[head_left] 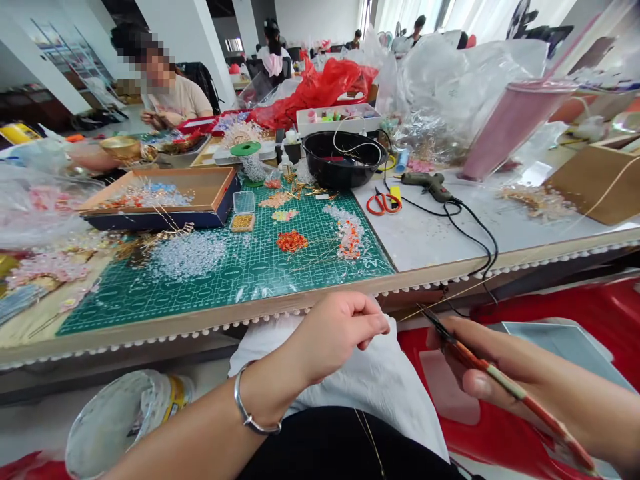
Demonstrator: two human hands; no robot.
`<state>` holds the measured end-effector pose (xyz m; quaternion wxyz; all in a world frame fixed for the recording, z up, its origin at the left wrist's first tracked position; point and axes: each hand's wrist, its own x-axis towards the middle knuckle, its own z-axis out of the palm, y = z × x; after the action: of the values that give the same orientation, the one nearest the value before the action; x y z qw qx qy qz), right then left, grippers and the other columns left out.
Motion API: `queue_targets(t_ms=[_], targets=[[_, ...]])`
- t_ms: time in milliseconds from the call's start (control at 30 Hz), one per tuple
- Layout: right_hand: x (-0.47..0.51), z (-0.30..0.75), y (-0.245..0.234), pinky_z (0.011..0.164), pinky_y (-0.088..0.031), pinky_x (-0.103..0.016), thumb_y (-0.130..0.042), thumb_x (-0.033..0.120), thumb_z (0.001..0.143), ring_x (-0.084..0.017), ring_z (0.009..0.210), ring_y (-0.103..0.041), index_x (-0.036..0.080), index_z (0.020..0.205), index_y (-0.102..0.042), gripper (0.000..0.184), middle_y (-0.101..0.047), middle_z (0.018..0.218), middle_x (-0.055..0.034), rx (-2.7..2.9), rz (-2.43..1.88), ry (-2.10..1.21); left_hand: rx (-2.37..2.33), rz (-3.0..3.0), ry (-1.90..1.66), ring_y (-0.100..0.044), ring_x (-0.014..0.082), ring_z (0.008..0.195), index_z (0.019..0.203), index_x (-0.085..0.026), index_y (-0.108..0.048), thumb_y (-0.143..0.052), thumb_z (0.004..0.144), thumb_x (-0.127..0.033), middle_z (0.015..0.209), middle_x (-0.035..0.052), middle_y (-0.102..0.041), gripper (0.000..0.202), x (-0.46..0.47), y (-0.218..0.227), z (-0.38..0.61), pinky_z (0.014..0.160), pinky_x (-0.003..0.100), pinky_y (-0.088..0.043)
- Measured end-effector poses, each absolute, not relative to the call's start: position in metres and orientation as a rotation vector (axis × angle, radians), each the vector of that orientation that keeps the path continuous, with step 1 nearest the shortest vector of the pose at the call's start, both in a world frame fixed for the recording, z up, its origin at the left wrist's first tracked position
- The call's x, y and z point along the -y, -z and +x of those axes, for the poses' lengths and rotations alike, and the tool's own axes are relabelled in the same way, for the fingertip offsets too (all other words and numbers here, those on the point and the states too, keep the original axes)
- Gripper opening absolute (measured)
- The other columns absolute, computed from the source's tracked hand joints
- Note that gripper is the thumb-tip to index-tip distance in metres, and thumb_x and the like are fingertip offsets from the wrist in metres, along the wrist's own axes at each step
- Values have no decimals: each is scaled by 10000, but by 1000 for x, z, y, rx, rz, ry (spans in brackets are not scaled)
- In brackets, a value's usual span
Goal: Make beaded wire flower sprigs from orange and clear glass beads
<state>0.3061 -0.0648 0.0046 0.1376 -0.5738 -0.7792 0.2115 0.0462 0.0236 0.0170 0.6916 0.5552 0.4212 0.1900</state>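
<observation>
My right hand (505, 367) grips a slim rod wrapped in red and cream (515, 393), its dark tip pointing up and left. A fine gold wire (445, 300) runs from that tip toward the table edge. My left hand (335, 337) hangs in front of the table edge, its fingertips pinched together above a white cloth (340, 373) on my lap. Anything between those fingers is too thin to make out. A silver bangle (255, 407) circles my left wrist.
A green cutting mat (220, 293) holds heaps of clear and orange beads. A wooden tray (155, 193), black bowl (343, 159), orange scissors (383, 202) and corded glue gun (425, 185) stand beyond. A co-worker (180, 103) sits across the table, with plastic bags piled behind.
</observation>
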Motion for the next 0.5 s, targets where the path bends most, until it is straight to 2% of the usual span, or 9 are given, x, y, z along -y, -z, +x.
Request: queue_targets(t_ms=[100,267,433,500], targets=[[59,298,-10,535,-619,-310,-462,494,965,-265,731,-742,344,992,-659,250,-784,951,-55,2185,-1626,-850,-951,1330,-350,-433,105,587,752,-162,-663,-657,816,-321,618,-37,-529,171,-21,-19,44,585,264,-323],[57,288,-15,486,-603,-303,-511,554,923,-256,657,-729,325,827,-615,270,-777,851,-47,2117,-1673,-931,-909,1487,-260,-494,114,658,774,-171,-708,-659,837,-323,689,-27,-594,171,-18,-24,44,620,254,-351],[61,290,-17,460,-607,-309,-528,558,912,-276,737,-755,351,842,-603,231,-792,911,-38,2152,-1713,-885,-852,1323,-214,-434,105,598,747,-159,-707,-687,790,-308,618,-31,-541,156,-20,-25,44,574,259,-299],[65,294,-16,466,-611,-300,-511,527,934,-254,695,-745,361,865,-600,201,-791,888,-20,2200,-1717,-795,-780,1204,-223,-389,94,566,716,-153,-701,-703,760,-295,585,-36,-514,148,-21,-23,44,549,265,-257]])
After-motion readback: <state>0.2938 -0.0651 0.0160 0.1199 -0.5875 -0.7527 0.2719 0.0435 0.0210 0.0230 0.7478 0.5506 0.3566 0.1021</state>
